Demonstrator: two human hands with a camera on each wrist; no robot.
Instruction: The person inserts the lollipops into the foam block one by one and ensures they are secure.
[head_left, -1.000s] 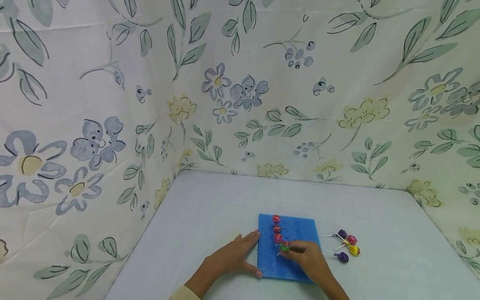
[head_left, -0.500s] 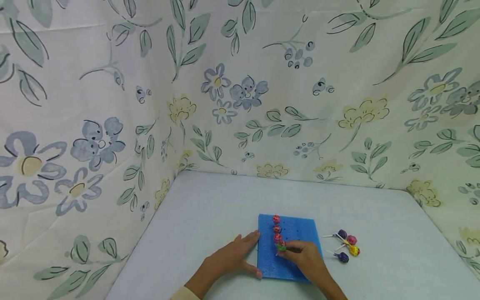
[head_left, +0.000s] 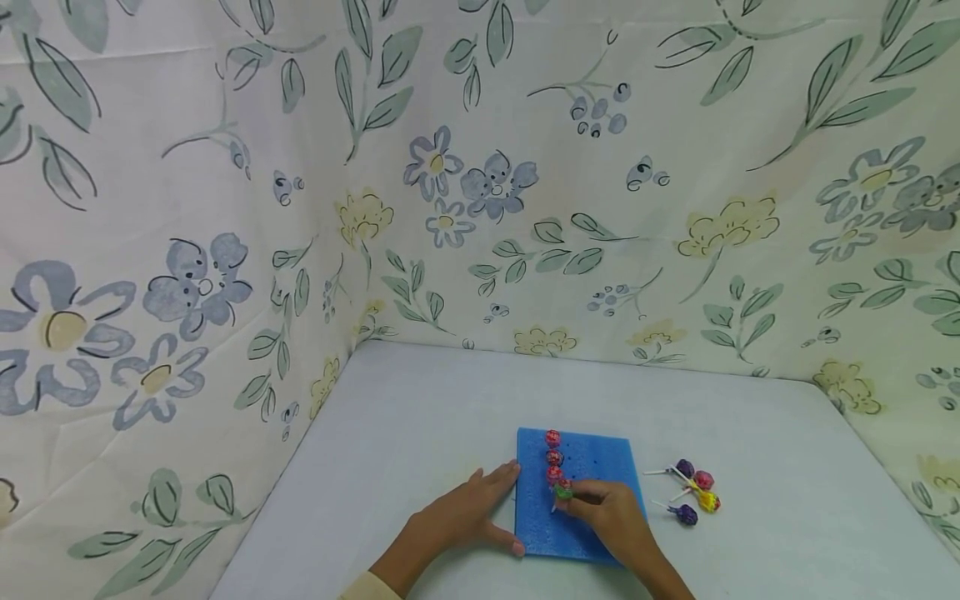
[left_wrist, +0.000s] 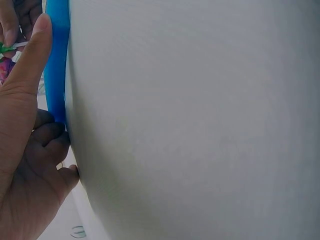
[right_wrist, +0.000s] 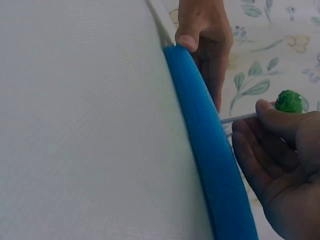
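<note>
Pinching green lollipop (head_left: 563,493) closer to red row (head_left: 554,457) with right hand (head_left: 611,512), apparently planting it; steadying board (head_left: 540,533) with outspread left hand (head_left: 461,514).

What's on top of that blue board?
On the board, three red lollipops stand in a row, and some dark spots show. The right hand holds a green lollipop over it. Whatever lies beneath that hand is covered.
</note>
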